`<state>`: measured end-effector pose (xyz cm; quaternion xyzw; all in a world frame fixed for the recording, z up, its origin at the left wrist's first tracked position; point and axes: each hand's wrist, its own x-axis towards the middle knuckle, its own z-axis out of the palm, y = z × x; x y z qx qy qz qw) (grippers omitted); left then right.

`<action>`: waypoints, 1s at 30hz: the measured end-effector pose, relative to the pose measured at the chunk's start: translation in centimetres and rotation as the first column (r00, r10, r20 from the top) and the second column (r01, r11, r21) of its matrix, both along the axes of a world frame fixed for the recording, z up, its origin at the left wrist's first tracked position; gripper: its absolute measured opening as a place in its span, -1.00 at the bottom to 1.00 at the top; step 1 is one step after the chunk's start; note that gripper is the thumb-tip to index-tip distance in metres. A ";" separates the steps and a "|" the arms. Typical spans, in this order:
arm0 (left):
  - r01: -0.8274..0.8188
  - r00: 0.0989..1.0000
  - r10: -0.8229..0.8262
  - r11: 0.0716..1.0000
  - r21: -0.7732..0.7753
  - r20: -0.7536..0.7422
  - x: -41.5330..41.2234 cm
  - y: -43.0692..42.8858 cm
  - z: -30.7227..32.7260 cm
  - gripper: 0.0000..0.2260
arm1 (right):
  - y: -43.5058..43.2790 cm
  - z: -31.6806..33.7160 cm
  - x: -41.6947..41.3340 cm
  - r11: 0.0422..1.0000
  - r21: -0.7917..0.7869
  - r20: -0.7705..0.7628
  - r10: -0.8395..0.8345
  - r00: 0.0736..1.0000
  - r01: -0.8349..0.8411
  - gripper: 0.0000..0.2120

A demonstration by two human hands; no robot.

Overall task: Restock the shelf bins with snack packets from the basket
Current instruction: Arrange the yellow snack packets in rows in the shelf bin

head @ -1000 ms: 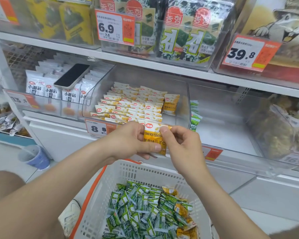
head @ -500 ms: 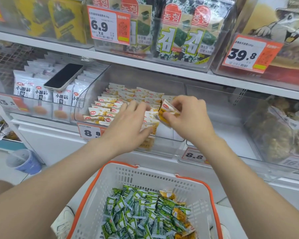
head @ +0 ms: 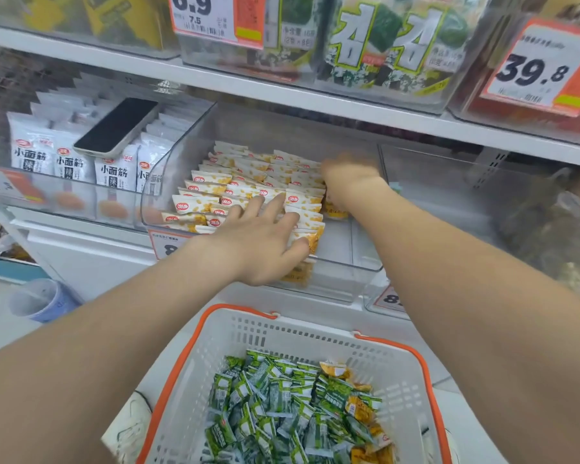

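1 flat left hand (head: pixel 265 242) on upright yellow packets (head: pixel 211 187); right hand (head: pixel 349 170) grip unclear

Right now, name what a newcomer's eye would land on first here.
Both hands are in the clear middle bin: the left hand lies flat on the yellow packets, and the blurred right hand reaches toward its back. Below, an orange-rimmed white basket holds mostly green packets. A phone lies on the white packets in the left bin.

Right hand (head: pixel 347 170): moved from the clear bin (head: pixel 344 246) front edge to its back right corner. Left hand (head: pixel 265 242): now flat on yellow packets (head: pixel 208 187).
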<state>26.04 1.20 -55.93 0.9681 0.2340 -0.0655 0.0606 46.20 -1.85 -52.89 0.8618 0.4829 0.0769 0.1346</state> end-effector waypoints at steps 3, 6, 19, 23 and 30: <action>0.004 1.000 -0.004 1.000 0.001 0.002 0.1 0.1 -0.2 -0.42 | 1.0 -0.4 0.8 0.999 -0.018 0.062 -0.031 0.998 0.032 -0.61; 0.009 1.000 -0.009 1.000 0.006 0.003 0.2 0.3 -0.3 -0.42 | 1.7 -0.8 1.1 0.995 0.004 0.056 -0.102 0.993 0.102 -0.55; -0.049 0.977 0.017 0.988 0.148 0.215 -0.2 -1.5 0.1 -0.59 | -2.4 1.0 -3.8 0.973 0.230 -0.139 0.004 0.990 0.028 -0.75; -0.057 0.885 -0.029 0.984 0.169 0.465 -0.7 -3.6 0.9 -0.78 | -8.7 0.6 -7.8 0.846 0.501 -0.023 0.223 0.975 -0.182 -0.85; 0.171 0.976 -0.165 0.985 -0.033 0.139 -2.0 -7.9 -0.9 -0.84 | -20.1 -7.6 -10.9 0.722 0.679 -0.210 0.366 0.906 -0.134 -0.84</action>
